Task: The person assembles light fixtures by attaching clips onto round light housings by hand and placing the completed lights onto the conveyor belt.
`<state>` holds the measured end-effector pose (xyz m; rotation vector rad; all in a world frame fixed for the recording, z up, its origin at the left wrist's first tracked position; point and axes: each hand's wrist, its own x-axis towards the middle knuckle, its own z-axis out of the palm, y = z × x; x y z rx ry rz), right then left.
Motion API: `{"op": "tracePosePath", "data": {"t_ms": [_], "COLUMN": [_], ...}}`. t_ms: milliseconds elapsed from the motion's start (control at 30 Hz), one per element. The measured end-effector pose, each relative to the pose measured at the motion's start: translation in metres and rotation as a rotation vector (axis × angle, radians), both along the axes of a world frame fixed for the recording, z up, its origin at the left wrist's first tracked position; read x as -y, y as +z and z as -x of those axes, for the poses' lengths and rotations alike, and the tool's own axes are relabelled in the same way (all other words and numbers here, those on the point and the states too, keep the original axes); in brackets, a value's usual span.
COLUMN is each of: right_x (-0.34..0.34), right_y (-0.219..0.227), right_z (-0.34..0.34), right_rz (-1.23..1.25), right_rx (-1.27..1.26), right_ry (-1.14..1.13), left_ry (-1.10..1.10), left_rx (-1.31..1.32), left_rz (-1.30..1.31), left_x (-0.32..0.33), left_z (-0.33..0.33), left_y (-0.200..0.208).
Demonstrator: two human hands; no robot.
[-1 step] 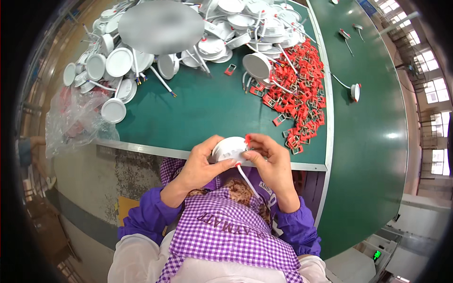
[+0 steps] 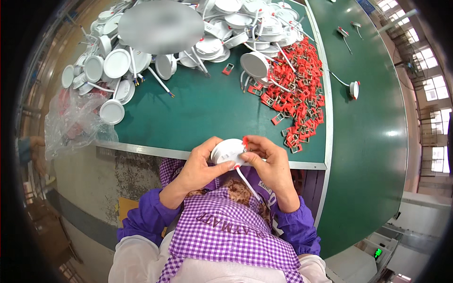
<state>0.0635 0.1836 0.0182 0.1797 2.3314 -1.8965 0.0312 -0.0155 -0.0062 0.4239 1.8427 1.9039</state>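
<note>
The left hand (image 2: 200, 166) squeezes the light (image 2: 225, 152) in its fingers, best kept still while the right hand (image 2: 268, 158) pinches the clip (image 2: 245, 141) with its fingers.

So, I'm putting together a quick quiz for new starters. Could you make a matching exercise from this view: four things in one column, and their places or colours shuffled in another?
Column 1
1. Round white lamp with one cable hanging down
2. Heap of red clips
3. Clear plastic bag
4. Checked apron

Column 2
A. At the front left corner of the table facing the person
B. Purple and white
C. Held between the left hand and the right hand
D. On the right side of that same table

Right pairs: 1-C, 2-D, 3-A, 4-B
</note>
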Motion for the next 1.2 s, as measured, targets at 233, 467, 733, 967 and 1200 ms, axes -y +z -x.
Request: {"op": "tracePosePath", "data": {"t_ms": [233, 467, 733, 967, 1200], "right_x": [-0.032, -0.059, -0.07, -0.028, 0.005], "right_y": [-0.004, -0.025, -0.026, 0.0, 0.012], "right_z": [0.009, 0.039, 0.062, 0.046, 0.036], "right_rz": [-0.512, -1.121, -1.316, -0.522, -0.284], "right_rx": [-0.258, -0.463, -0.555, -0.405, -0.205], "right_ry": [-0.143, -0.088, 0.17, -0.055, -0.078], "left_ry": [-0.028, 0.316, 0.357, 0.315, 0.456], "left_rx": [0.175, 0.601, 0.727, 0.729, 0.433], "left_rz": [0.008, -0.569, -0.528, -0.461, -0.308], "left_x": [0.006, 0.025, 0.016, -0.001, -0.02], "left_z": [0.028, 0.041, 0.026, 0.022, 0.021], "left_y": [0.009, 0.003, 0.001, 0.008, 0.004]}}
